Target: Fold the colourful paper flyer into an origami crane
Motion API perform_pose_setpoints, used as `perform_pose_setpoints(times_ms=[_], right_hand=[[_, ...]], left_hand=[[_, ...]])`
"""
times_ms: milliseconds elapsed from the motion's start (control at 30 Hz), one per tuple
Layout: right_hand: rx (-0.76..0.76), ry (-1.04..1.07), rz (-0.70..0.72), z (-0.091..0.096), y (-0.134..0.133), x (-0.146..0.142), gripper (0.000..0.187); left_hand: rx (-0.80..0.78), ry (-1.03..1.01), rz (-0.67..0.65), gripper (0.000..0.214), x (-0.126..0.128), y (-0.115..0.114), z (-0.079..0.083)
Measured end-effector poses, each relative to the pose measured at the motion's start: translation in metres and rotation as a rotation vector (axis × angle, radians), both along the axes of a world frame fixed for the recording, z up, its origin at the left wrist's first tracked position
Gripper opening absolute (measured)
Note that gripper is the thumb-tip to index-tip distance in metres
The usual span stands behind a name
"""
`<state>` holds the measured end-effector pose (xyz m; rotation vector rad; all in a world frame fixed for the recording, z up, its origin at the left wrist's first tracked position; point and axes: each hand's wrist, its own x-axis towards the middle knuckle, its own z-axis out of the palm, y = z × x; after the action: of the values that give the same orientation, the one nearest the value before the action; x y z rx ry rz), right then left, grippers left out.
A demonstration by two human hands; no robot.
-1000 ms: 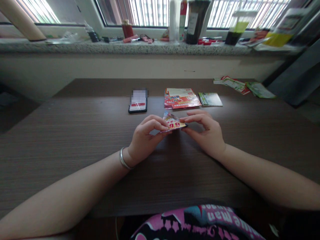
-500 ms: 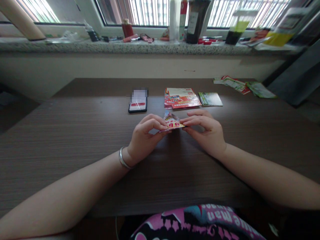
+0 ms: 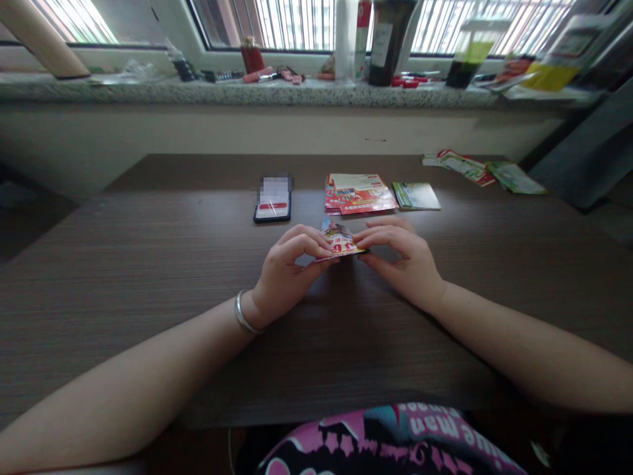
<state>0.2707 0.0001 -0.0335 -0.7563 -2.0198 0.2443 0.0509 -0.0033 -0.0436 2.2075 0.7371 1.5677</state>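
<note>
A colourful printed paper leaflet [image 3: 341, 243], folded by the look of it, is held just above the table between my two hands. My left hand [image 3: 291, 264] is closed on its left edge, thumb below and fingers on top. On the other side my right hand [image 3: 403, 254] pinches the right edge the same way. Parts of the leaflet are hidden under my fingers. Behind it lies a stack of red printed leaflets [image 3: 360, 194]. Beside that stack rests a smaller pile of green and white cards [image 3: 416, 196].
A phone [image 3: 273, 199] lies left of the red stack on the dark wooden table [image 3: 148, 264]. Several green and red paper pieces [image 3: 467, 166] are scattered at the far right. Bottles, a red jar [image 3: 252, 58] and small items stand on the stone windowsill [image 3: 297, 94].
My right hand has shifted very slightly left along the leaflet's edge, and the leaflet tilts a little differently. My left hand has stayed almost still.
</note>
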Motion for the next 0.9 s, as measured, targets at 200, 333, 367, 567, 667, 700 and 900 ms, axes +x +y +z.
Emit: perform_pose_setpoints(times_ms=[200,333,367,567,667,700,900], right_hand=[[0.054,0.010,0.004,-0.0005,0.0011,0.0005,0.008],[0.085,0.012,0.007,-0.0009,0.0018,0.0008,0.009],[0.091,0.018,0.010,-0.0011,0.0020,0.0009,0.009],[0.070,0.044,-0.005,-0.0021,0.0007,0.0009,0.012],[0.047,0.056,-0.061,-0.0017,-0.0025,-0.0003,0.016],[0.040,0.058,-0.069,-0.0014,-0.0035,-0.0008,0.017],[0.032,0.050,-0.021,0.0005,-0.0041,-0.0033,0.009]], left_hand=[[0.012,-0.005,0.003,0.015,-0.0009,0.0008,-0.0016],[0.014,-0.010,-0.009,0.016,-0.0009,0.0010,-0.0018],[0.010,-0.011,-0.011,0.016,-0.0008,0.0008,-0.0018],[-0.009,-0.014,0.003,0.015,-0.0001,0.0000,-0.0014],[-0.025,-0.015,0.005,0.015,0.0001,-0.0003,-0.0008],[-0.028,-0.017,0.002,0.015,0.0002,-0.0004,-0.0006],[-0.015,-0.008,-0.015,0.016,0.0003,0.0000,-0.0012]])
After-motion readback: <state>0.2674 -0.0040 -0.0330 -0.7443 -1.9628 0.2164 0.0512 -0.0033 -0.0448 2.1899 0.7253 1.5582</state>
